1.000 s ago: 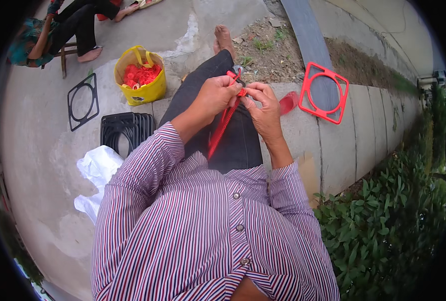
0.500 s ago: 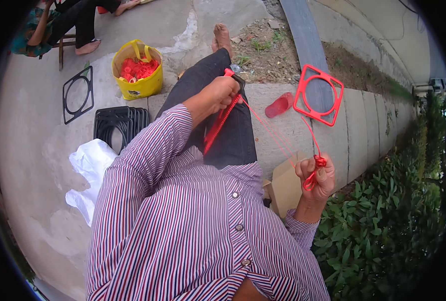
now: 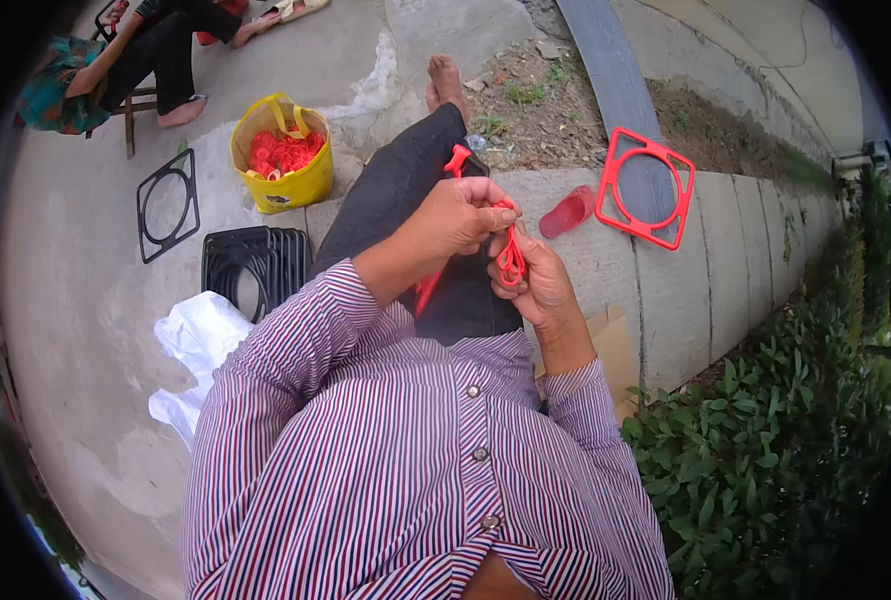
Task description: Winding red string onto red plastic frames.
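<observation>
My left hand (image 3: 460,218) and my right hand (image 3: 537,283) meet over my lap. Both grip a red cord (image 3: 510,262) looped between the fingers. A red plastic frame piece (image 3: 455,160) lies across my dark trouser leg under the left hand, partly hidden by it. I wear a striped shirt and sit on a concrete ledge (image 3: 655,290).
A red square frame with a ring (image 3: 647,187) and a red slipper (image 3: 567,212) lie on the ledge. A yellow bag of red cords (image 3: 281,160), black frames (image 3: 250,265), a single black frame (image 3: 167,205) and a white bag (image 3: 197,340) sit left. Another person (image 3: 115,60) sits far left. Shrubs (image 3: 765,440) grow at right.
My right hand, stretched out low to the right with the cord half a second ago, has come back to the left hand over my lap.
</observation>
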`<state>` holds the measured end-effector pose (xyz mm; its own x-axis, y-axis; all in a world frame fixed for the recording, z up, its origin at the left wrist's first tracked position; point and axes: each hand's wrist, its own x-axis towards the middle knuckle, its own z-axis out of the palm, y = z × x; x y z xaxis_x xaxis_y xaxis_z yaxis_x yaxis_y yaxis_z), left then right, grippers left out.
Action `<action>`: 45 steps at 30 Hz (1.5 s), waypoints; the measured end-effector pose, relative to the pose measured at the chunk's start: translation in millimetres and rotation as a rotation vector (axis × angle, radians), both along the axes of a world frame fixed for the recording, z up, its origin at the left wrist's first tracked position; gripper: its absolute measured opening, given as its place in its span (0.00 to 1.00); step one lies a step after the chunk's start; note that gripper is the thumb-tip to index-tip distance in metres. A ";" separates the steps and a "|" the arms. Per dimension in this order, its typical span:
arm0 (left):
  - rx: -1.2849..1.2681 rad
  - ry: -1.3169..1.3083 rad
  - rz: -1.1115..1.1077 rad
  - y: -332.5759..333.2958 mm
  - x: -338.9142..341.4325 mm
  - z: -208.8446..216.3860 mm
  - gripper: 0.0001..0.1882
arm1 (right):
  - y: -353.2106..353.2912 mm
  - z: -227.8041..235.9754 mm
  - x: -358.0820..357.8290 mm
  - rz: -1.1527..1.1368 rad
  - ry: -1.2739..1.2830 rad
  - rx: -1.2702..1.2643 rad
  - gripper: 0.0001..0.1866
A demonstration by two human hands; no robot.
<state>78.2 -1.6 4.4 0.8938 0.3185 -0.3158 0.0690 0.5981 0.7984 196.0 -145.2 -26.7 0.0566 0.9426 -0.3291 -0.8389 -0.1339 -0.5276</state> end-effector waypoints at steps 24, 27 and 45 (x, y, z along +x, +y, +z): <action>0.447 0.046 0.110 16.5 4.4 -84.4 0.15 | -1.6 87.5 -14.4 -0.182 -0.360 0.512 0.10; 0.505 0.054 0.094 13.0 6.7 -68.4 0.14 | -23.5 96.9 -51.9 -0.108 -0.294 0.423 0.12; 0.154 0.275 0.260 44.7 18.0 -42.3 0.07 | 45.8 21.9 47.3 0.015 -2.050 0.019 0.10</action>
<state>96.2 43.0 -37.9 0.6662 0.5851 -0.4625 0.1543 0.4986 0.8530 243.2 -99.5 -4.8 0.2470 0.9482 0.1997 0.8577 -0.1180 -0.5005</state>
